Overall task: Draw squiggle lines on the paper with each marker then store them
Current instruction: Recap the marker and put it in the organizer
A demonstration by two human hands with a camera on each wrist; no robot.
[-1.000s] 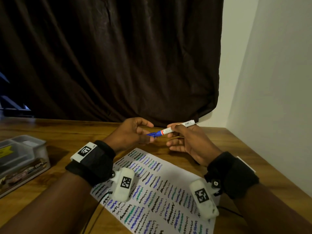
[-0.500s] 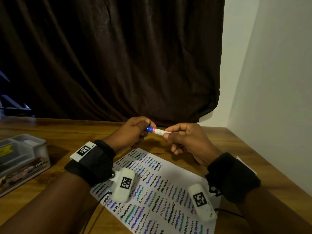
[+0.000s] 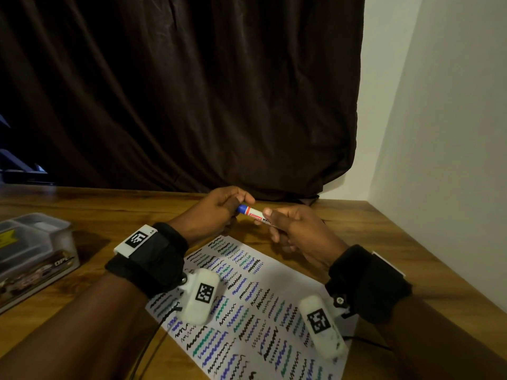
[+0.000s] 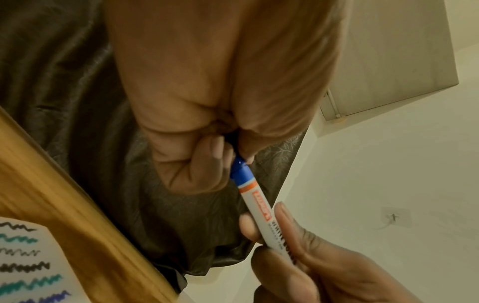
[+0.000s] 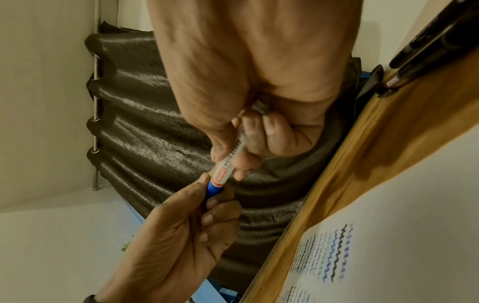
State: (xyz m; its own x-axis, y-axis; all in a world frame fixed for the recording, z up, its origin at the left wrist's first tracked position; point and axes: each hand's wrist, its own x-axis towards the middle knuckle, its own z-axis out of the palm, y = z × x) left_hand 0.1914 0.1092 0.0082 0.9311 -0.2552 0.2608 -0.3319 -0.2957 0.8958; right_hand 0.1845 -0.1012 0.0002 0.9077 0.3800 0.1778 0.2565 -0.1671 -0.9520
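Note:
A white marker (image 3: 251, 211) with a blue end and an orange band is held level above the table, just beyond the paper (image 3: 285, 272). My left hand (image 3: 241, 204) grips the blue end (image 4: 239, 170), fingers curled round it. My right hand (image 3: 266, 218) pinches the white barrel (image 5: 228, 162) between thumb and fingers. In the left wrist view the blue end goes into my left fist, so its tip is hidden. The paper (image 5: 404, 235) lies flat and carries several rows of black, blue and teal squiggles.
A clear plastic storage box (image 3: 35, 250) stands at the left of the wooden table (image 3: 384, 242). Dark markers (image 5: 425, 49) lie on the table near the curtain (image 3: 192, 105). A white wall (image 3: 439, 133) closes the right side.
One second ago the marker's blue end pointed at my partly open left hand. My left fingers have since closed round that end, and the right hand has shifted its hold along the barrel.

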